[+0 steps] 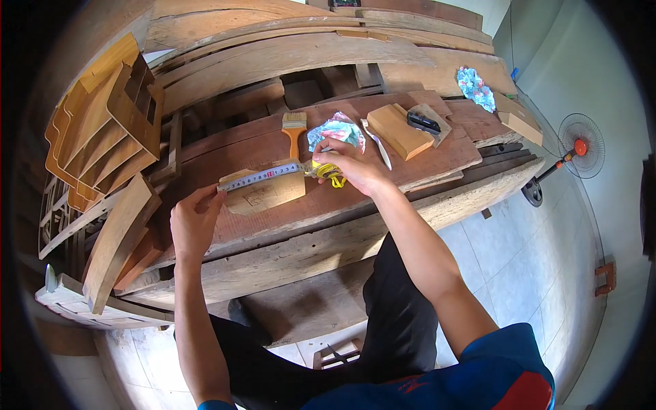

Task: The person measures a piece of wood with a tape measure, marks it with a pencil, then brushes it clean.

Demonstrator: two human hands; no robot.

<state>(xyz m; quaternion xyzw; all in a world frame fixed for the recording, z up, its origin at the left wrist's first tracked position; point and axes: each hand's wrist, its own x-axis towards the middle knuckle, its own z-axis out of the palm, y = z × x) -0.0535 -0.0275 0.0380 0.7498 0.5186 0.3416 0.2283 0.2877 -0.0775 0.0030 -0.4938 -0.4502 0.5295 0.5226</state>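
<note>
A pale wooden piece [270, 194] lies on the reddish-brown boards [239, 236], and the blade of a yellow tape measure [329, 171] is stretched along its upper part. The fingers of my left hand [197, 222] pinch the blade's end at the left edge of the piece. At the right edge, my right hand [347, 164] is closed around the tape case, whose yellow strap hangs below. Just above my right hand is a crumpled blue and pink cloth [337, 131], with a paintbrush [294, 130] to its left.
Right of the cloth lie a white toothbrush [377, 145], a wooden block [400, 131] and a black tool [424, 123]. A wooden shelf unit [109, 126] stands at the left. Another cloth [476, 89] rests at the back right, near a fan [581, 146].
</note>
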